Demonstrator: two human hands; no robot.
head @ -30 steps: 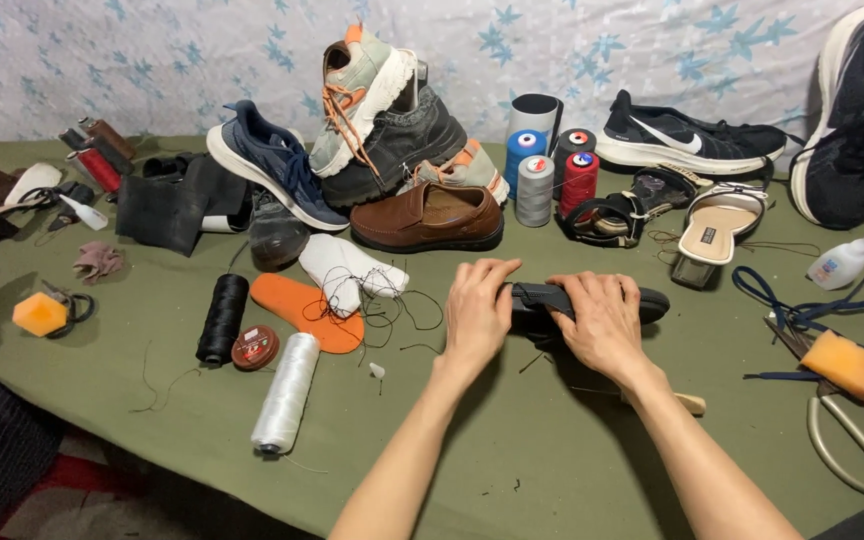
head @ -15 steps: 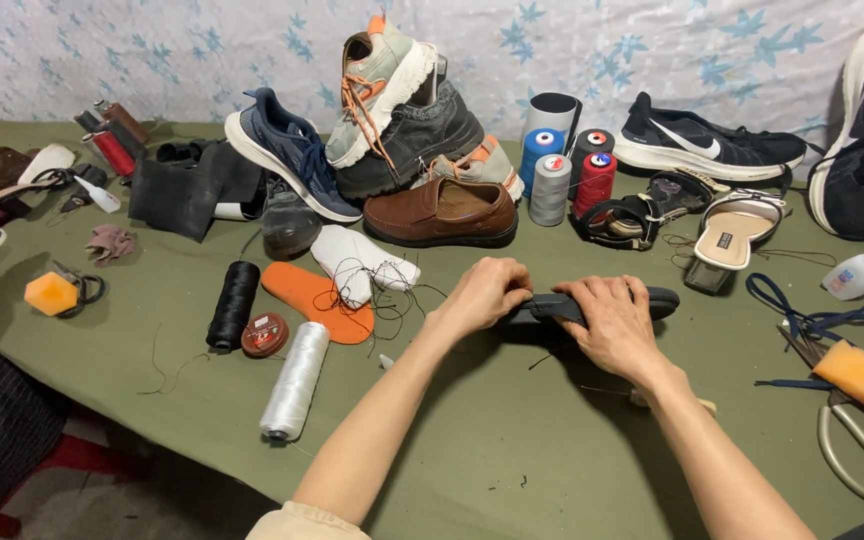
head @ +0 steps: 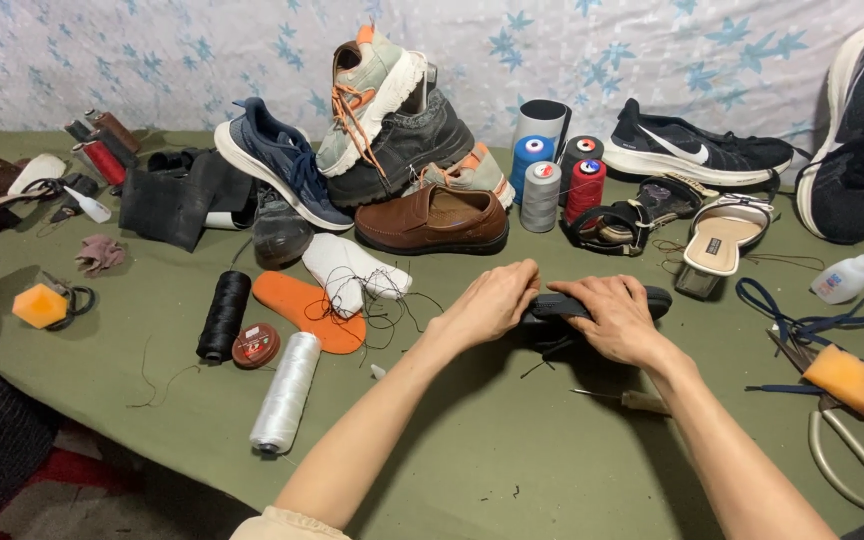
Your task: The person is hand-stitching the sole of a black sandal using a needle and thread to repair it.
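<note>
Both hands are down on the green table (head: 512, 470) now, meeting over a black shoe (head: 592, 305) that lies just in front of the brown loafer (head: 432, 222). The left hand (head: 492, 300) curls over the near end of the shoe, fingers bent and pressing on it; the right hand (head: 614, 318) lies across the middle, fingers spread and wrapped over the upper. So it's a two-handed clasp, neither hand loose. Most of the shoe is hidden under the palms, and only its dark toe end pokes out past the right hand.

By the look of it, this one is light and flexible, a low dark upper that would give under the thumbs, with a firmer sole beneath. The ends look like the surest places to take hold, heel in one hand and toe in the other, since the middle would likely bend. It looks matte, not slippery.

Thin black threads trail from under the shoe. A slim awl-like tool (head: 632, 400) lies just beside the right wrist. To the left sit an orange insole (head: 307, 310), a black thread spool (head: 224, 315) and a white thread spool (head: 287, 392); scissors (head: 852, 455) lie to the right.
</note>
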